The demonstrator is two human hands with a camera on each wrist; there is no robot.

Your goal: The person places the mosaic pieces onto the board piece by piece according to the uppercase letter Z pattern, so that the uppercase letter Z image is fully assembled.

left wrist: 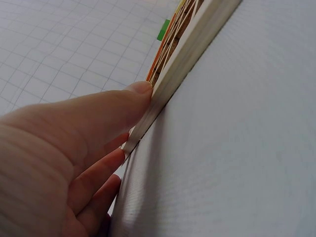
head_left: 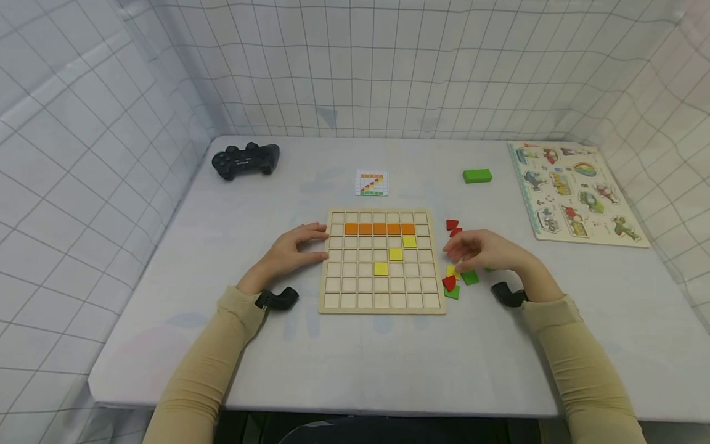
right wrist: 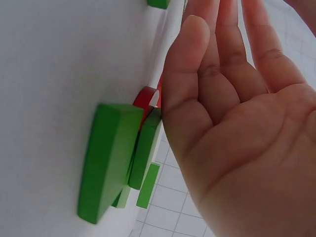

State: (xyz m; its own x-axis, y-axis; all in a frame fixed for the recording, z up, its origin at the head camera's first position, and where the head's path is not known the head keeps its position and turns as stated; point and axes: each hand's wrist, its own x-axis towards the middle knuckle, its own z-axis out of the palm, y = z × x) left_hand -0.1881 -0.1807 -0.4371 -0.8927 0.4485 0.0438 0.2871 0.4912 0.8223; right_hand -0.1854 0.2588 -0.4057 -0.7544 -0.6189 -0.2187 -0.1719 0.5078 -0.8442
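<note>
A wooden grid board (head_left: 383, 310) lies mid-table. It bears a row of orange tiles (head_left: 379, 229) and three yellow tiles (head_left: 395, 254) stepping diagonally. At the board's left edge rests my left hand (head_left: 290, 254); in the left wrist view its thumb (left wrist: 118, 106) touches the wooden rim, fingers fairly straight. Right of the board, my right hand (head_left: 485, 251) hovers over loose pieces, fingers loosely bent, with nothing seen in its grasp. Around it are red pieces (head_left: 452, 224), green tiles (head_left: 469, 277) and yellow pieces (head_left: 450, 271). The right wrist view cuts off some fingertips.
Behind the board lies a small pattern card (head_left: 371, 183). A green block (head_left: 477, 176) sits farther right, and a picture puzzle board (head_left: 579, 194) lies at the right. A black game controller (head_left: 246, 160) is at the back left. Grid-patterned cloth walls surround the table.
</note>
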